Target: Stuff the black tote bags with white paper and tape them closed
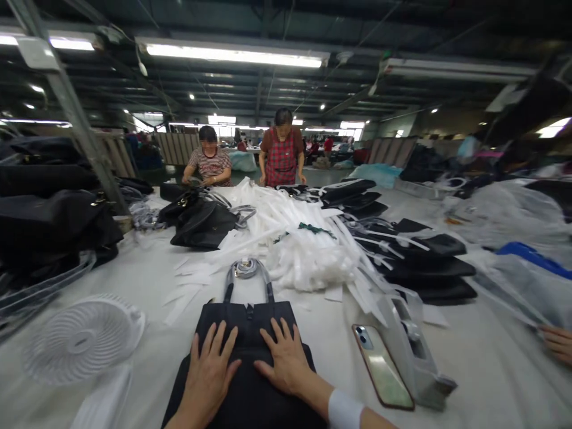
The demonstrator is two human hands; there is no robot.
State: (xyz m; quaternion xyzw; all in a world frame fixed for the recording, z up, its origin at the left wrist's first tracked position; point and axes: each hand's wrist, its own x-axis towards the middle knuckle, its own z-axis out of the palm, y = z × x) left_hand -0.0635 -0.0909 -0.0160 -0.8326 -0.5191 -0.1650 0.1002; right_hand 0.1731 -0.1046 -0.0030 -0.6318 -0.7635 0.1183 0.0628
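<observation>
A black handbag (250,381) lies flat in front of me, its two handles (229,286) pointing away and partly wrapped in grey covering. My left hand (212,363) rests on the bag's left side with the fingers spread. On the right side of the same bag, my right hand (283,354) lies flat, fingers also apart. Neither hand grips anything. The bag's lower end runs out of view beneath my arms. Beyond the handles is a heap of white foam strips (308,256).
A white fan (83,339) stands left. To the right are a phone (383,366) and a grey tape dispenser (415,351). Stacked black bags (420,262) lie at right, more bags (53,220) at left. A co-worker's hand (558,342) shows at the right edge; two people work across the table.
</observation>
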